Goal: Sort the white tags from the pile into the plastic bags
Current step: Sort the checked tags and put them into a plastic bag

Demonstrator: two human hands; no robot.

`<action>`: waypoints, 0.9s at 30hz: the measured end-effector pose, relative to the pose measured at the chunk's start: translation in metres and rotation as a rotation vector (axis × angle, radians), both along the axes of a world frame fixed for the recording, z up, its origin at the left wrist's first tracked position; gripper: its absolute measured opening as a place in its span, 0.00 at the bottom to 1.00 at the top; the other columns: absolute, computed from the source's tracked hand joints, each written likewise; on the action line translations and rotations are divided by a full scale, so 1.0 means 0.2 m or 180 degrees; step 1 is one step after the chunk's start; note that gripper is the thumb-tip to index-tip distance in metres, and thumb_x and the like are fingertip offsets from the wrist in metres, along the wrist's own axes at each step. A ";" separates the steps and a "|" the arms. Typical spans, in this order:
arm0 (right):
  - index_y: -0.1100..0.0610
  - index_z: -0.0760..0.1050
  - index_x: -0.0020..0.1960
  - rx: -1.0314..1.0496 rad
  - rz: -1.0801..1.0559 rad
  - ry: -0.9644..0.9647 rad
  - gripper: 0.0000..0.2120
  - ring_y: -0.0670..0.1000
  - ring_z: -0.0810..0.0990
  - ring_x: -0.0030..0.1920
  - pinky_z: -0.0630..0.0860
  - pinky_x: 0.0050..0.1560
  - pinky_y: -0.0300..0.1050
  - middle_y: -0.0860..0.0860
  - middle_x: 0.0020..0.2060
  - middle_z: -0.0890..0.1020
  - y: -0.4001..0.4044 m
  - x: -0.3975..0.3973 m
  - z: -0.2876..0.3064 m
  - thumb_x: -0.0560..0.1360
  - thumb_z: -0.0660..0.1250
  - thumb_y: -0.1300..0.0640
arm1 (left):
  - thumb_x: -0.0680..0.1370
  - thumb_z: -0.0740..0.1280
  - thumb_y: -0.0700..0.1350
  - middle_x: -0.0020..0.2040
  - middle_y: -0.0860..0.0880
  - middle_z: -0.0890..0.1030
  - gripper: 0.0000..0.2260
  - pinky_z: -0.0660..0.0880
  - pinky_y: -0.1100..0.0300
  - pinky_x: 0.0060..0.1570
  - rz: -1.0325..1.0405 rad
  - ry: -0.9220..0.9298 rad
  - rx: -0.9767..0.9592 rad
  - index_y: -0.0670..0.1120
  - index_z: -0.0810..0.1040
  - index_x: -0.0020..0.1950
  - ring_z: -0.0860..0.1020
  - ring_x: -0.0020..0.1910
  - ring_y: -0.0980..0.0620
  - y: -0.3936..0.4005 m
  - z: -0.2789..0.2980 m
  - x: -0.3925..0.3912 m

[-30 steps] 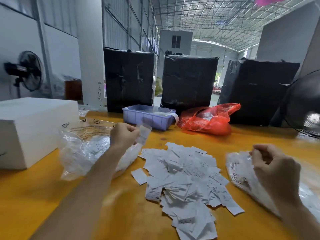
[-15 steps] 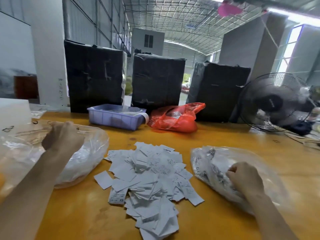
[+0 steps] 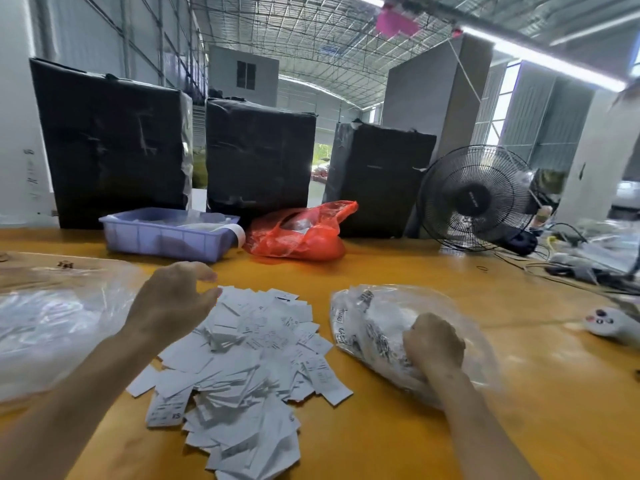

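Observation:
A pile of white tags [image 3: 249, 358] lies on the yellow table [image 3: 398, 427] in front of me. A clear plastic bag [image 3: 52, 323] lies to its left and another clear bag [image 3: 367, 323], with printed tags inside, to its right. My left hand [image 3: 173, 303] hovers over the pile's upper left edge, fingers loosely stretched, nothing visible in it. My right hand [image 3: 433, 344] is pushed into the right bag, knuckles up and fingers curled under. What those fingers hold is hidden.
A lilac tray [image 3: 162, 237] and a red plastic bag [image 3: 298, 237] sit behind the pile, before three black wrapped boxes [image 3: 114, 143]. A black fan [image 3: 474, 199], cables [image 3: 571, 265] and a small white device [image 3: 606, 323] occupy the right side.
My left hand has come out of the left bag and moved right to the pile's edge. My right hand stays in the right bag. The view has turned slightly right.

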State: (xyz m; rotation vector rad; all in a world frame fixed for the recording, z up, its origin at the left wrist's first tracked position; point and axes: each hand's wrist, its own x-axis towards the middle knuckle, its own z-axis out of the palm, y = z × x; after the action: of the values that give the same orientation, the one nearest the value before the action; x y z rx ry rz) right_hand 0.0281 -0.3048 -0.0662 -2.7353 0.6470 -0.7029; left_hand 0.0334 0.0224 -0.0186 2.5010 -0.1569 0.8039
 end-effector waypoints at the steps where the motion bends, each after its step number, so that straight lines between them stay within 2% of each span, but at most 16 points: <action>1: 0.58 0.66 0.33 0.0157 0.0074 -0.0239 0.12 0.53 0.70 0.38 0.65 0.40 0.44 0.54 0.32 0.71 -0.01 0.01 0.00 0.74 0.60 0.62 | 0.74 0.71 0.46 0.53 0.47 0.83 0.12 0.76 0.52 0.52 -0.0074 -0.0002 -0.0024 0.44 0.81 0.56 0.80 0.49 0.46 -0.02 0.00 0.00; 5: 0.59 0.63 0.27 0.1180 0.0283 -0.1280 0.18 0.52 0.65 0.28 0.60 0.30 0.41 0.53 0.24 0.66 -0.01 0.03 0.04 0.74 0.61 0.66 | 0.74 0.71 0.45 0.52 0.49 0.83 0.11 0.76 0.57 0.48 -0.0353 0.0111 -0.0222 0.44 0.82 0.55 0.80 0.42 0.51 -0.08 -0.03 -0.02; 7: 0.61 0.68 0.29 0.1704 0.0348 -0.1518 0.16 0.52 0.68 0.28 0.64 0.31 0.42 0.53 0.26 0.71 -0.01 0.04 0.05 0.76 0.60 0.66 | 0.74 0.71 0.44 0.53 0.50 0.82 0.10 0.73 0.61 0.44 -0.0468 0.0168 -0.0362 0.44 0.82 0.54 0.79 0.40 0.53 -0.11 -0.04 -0.03; 10: 0.62 0.74 0.39 0.1937 0.0584 -0.1504 0.09 0.55 0.80 0.38 0.77 0.40 0.46 0.56 0.37 0.81 0.00 0.03 0.04 0.77 0.61 0.65 | 0.74 0.71 0.42 0.51 0.53 0.78 0.08 0.68 0.65 0.40 -0.0577 0.0207 -0.0540 0.44 0.83 0.52 0.76 0.38 0.59 -0.14 -0.07 -0.03; 13: 0.64 0.76 0.44 0.1806 0.0759 -0.1376 0.02 0.57 0.82 0.41 0.79 0.43 0.47 0.59 0.39 0.82 0.00 0.02 0.03 0.73 0.68 0.68 | 0.74 0.71 0.42 0.49 0.53 0.80 0.08 0.68 0.66 0.42 -0.0687 0.0325 -0.0572 0.43 0.82 0.52 0.79 0.42 0.56 -0.16 -0.09 -0.04; 16: 0.64 0.77 0.46 0.2281 0.0827 -0.1526 0.09 0.57 0.81 0.40 0.80 0.45 0.49 0.59 0.38 0.81 0.01 0.02 0.05 0.68 0.74 0.69 | 0.74 0.71 0.42 0.48 0.51 0.82 0.07 0.71 0.66 0.40 -0.0749 0.0388 -0.0627 0.44 0.82 0.52 0.79 0.41 0.57 -0.17 -0.10 -0.03; 18: 0.65 0.78 0.46 0.2721 0.0929 -0.1760 0.11 0.55 0.80 0.38 0.79 0.43 0.46 0.58 0.37 0.81 0.01 0.01 0.08 0.65 0.75 0.69 | 0.74 0.71 0.42 0.46 0.53 0.81 0.07 0.71 0.69 0.37 -0.0805 0.0412 -0.0688 0.45 0.82 0.51 0.79 0.41 0.58 -0.17 -0.10 -0.03; 20: 0.63 0.80 0.43 0.2585 0.0965 -0.1735 0.09 0.53 0.79 0.37 0.79 0.43 0.46 0.56 0.36 0.81 0.03 0.01 0.08 0.65 0.76 0.68 | 0.74 0.71 0.43 0.45 0.54 0.80 0.06 0.71 0.71 0.37 -0.0865 0.0444 -0.0736 0.46 0.82 0.51 0.79 0.41 0.59 -0.18 -0.10 -0.03; 21: 0.60 0.80 0.39 0.2334 0.0948 -0.1567 0.07 0.51 0.79 0.35 0.79 0.43 0.47 0.53 0.33 0.81 0.04 0.01 0.08 0.65 0.76 0.67 | 0.74 0.71 0.43 0.45 0.54 0.80 0.06 0.70 0.72 0.37 -0.0889 0.0465 -0.0733 0.47 0.82 0.50 0.78 0.42 0.59 -0.19 -0.10 -0.04; 23: 0.56 0.76 0.31 0.1833 0.0886 -0.1079 0.11 0.46 0.78 0.31 0.77 0.37 0.42 0.48 0.28 0.78 0.05 0.01 0.05 0.65 0.77 0.64 | 0.74 0.71 0.43 0.46 0.53 0.81 0.05 0.70 0.73 0.35 -0.0916 0.0500 -0.0687 0.47 0.82 0.50 0.78 0.41 0.59 -0.20 -0.11 -0.04; 25: 0.58 0.73 0.28 0.1436 0.0734 -0.0781 0.15 0.45 0.73 0.27 0.68 0.29 0.36 0.48 0.24 0.75 0.04 0.00 0.02 0.64 0.78 0.58 | 0.74 0.71 0.42 0.45 0.53 0.81 0.05 0.71 0.75 0.34 -0.0941 0.0515 -0.0638 0.46 0.82 0.50 0.78 0.40 0.61 -0.21 -0.12 -0.04; 27: 0.61 0.70 0.26 0.1247 0.0524 -0.0856 0.20 0.47 0.68 0.22 0.64 0.27 0.37 0.52 0.21 0.72 0.01 0.00 0.02 0.66 0.77 0.54 | 0.74 0.71 0.42 0.44 0.54 0.81 0.05 0.70 0.77 0.33 -0.0952 0.0534 -0.0621 0.46 0.82 0.50 0.77 0.39 0.62 -0.21 -0.12 -0.04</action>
State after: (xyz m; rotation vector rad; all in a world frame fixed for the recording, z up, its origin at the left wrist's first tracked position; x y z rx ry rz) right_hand 0.0273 -0.3021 -0.0612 -2.2548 0.4374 -0.7907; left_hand 0.0248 -0.0188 -0.0427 2.2759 -0.3656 0.4621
